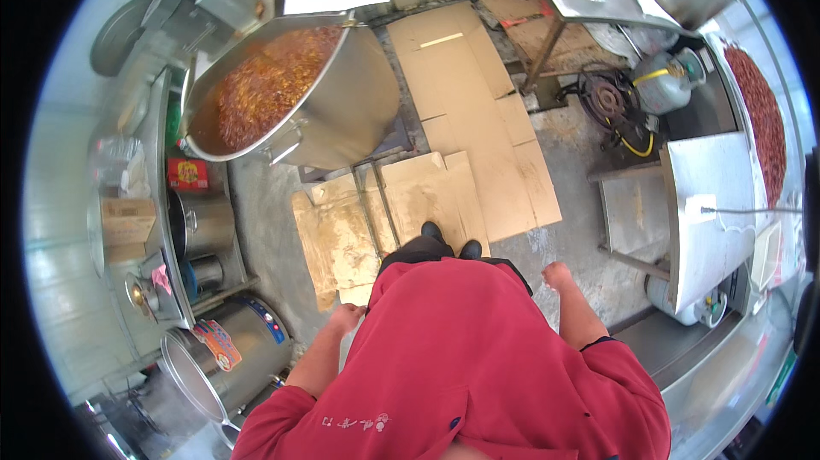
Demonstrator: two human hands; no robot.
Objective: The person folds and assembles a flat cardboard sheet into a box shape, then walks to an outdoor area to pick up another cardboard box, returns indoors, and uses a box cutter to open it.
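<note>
My left hand (346,317) hangs low by the edge of my red top (478,349), its fingers curled in and nothing showing in them. Out to the other side, my right hand (557,275) is closed in a loose fist, with no object visible in it. Both hands are apart from the equipment. Ahead on the left stands a big steel pot (350,110), full of a chunky reddish-brown mixture in liquid (273,88). My dark shoes (432,230) are at the edge of the flattened cardboard (491,127) on the floor.
A lidless steel pot (248,336) with steam beside it stands at lower left, below a shelf with a cardboard box (128,221). At right are a steel table (709,212), a tray of dark red pieces (756,110), a gas cylinder (662,88) and a ring burner (608,99).
</note>
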